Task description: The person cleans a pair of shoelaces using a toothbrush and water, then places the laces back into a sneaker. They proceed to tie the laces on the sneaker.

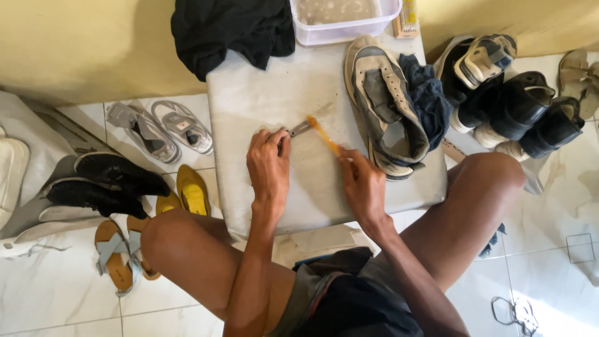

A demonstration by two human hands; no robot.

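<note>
Metal tool point(302, 128) in left hand point(268, 163), orange stick point(324, 137) in right hand point(363, 185)

A worn grey and cream sneaker point(384, 103) lies on its side on the right part of the pale tabletop point(262, 93), with a dark blue rag point(429, 97) bunched against it. At the far edge sits a clear plastic tub point(343, 19), and a black cloth point(231, 31) hangs over the far left corner. On the white tiled floor point(50, 299) to the left lie a pair of grey sandals point(159, 128), a pair of black shoes point(106, 184), yellow flats point(190, 190) and, nearer, tan sandals with pale straps point(115, 253). To the right are heaped black and white shoes point(511, 103). A yellow wall point(81, 43) runs along the far side.
</note>
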